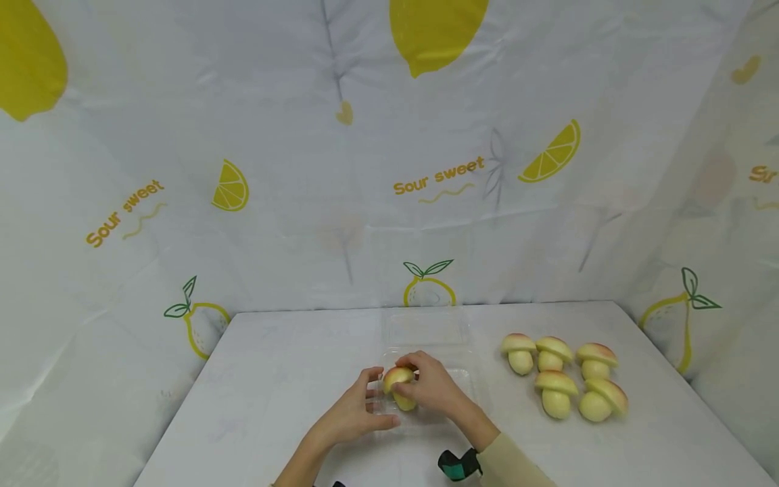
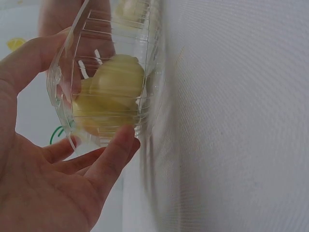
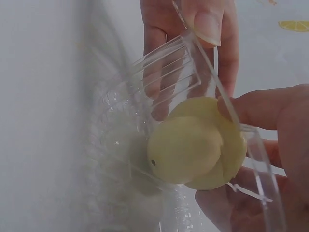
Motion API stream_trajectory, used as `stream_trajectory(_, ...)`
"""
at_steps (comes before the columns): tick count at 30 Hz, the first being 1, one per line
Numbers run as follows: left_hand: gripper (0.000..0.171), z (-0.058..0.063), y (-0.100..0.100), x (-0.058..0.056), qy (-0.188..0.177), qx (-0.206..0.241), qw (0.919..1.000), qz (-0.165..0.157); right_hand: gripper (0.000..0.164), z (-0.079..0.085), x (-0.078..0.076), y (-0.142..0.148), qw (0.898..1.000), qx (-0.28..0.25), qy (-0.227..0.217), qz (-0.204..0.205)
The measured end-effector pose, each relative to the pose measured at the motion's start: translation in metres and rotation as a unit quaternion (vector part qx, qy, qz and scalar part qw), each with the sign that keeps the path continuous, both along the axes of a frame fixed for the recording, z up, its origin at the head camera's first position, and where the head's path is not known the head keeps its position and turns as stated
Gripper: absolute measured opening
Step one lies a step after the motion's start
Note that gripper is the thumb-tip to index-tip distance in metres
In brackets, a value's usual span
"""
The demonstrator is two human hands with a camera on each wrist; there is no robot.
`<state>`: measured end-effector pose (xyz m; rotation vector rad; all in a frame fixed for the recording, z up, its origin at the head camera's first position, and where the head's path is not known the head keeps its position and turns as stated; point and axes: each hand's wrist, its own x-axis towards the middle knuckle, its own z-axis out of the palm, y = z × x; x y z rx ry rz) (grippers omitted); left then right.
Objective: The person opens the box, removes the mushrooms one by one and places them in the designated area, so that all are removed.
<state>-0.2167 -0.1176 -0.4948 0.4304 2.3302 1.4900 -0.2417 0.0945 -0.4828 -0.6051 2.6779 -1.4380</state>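
Note:
A yellow toy mushroom (image 1: 404,400) with a reddish-topped cap is held in my right hand (image 1: 437,387), its cap between thumb and fingers. It sits within the walls of a clear plastic box (image 2: 86,36), stem turned toward the box floor in the right wrist view. My left hand (image 1: 351,414) grips the left end of this box, thumb at the near side and fingers around the far side. The box's transparent lid (image 1: 426,329) is flipped back behind it.
To the right on the white table (image 1: 274,379) lie several more toy mushrooms (image 1: 556,392) in a loose cluster. A white cloth backdrop (image 1: 292,223) with lemon prints rises behind the table's far edge and along its sides.

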Motion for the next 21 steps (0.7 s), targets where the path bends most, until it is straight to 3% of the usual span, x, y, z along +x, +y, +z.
stream_trajectory(21,0.097,0.001,0.0,0.0,0.005,-0.009,0.9999,0.005,0.028,0.023,0.017,0.019,0.998,-0.013,0.044,-0.042)
